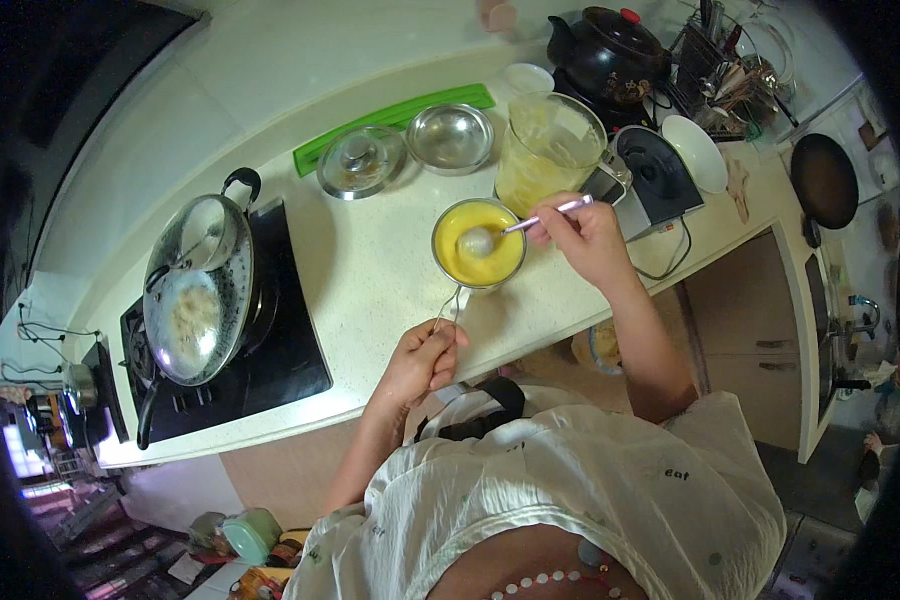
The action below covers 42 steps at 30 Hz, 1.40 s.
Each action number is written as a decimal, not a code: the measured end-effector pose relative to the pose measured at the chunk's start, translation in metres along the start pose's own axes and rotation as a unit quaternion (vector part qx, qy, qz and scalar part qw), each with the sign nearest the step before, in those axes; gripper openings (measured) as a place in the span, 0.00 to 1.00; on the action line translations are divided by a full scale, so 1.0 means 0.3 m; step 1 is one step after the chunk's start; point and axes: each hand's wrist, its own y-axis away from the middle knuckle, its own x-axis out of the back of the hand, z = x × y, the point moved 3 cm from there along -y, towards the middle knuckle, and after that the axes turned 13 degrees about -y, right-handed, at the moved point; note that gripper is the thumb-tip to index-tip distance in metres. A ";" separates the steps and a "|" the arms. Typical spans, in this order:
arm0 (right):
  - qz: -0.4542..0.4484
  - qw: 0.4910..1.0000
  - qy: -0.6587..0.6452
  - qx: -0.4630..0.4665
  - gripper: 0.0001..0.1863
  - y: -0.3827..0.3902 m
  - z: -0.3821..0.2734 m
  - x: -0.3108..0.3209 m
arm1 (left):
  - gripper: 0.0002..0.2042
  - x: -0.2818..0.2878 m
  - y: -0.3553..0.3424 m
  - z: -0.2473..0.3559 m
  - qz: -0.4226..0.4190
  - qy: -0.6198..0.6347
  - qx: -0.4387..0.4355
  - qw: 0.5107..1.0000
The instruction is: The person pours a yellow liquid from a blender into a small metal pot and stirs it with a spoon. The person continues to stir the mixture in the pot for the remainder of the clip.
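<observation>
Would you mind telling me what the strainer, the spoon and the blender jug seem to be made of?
The strainer looks like polished metal: bright rim, thin wire handle in the left hand. The spoon has a shiny metallic bowl; its handle, held by the right hand, looks pale, perhaps coated. The blender jug is see-through, glass or clear plastic.

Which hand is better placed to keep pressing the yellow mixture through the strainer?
The right hand. It already holds the spoon with its bowl in the yellow mixture. The left hand grips the strainer by its handle and steadies it.
</observation>
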 end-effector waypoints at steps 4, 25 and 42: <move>0.034 0.998 0.060 0.006 0.09 0.003 -0.018 0.079 | 0.12 -0.005 0.015 0.018 0.012 0.009 0.011 1.000; -0.032 0.999 0.014 -0.014 0.09 0.004 -0.010 0.051 | 0.11 0.000 0.004 0.007 -0.014 0.036 -0.013 0.999; -0.019 0.997 0.076 -0.018 0.11 0.007 -0.050 0.067 | 0.10 -0.012 0.019 0.034 0.015 0.033 0.002 0.999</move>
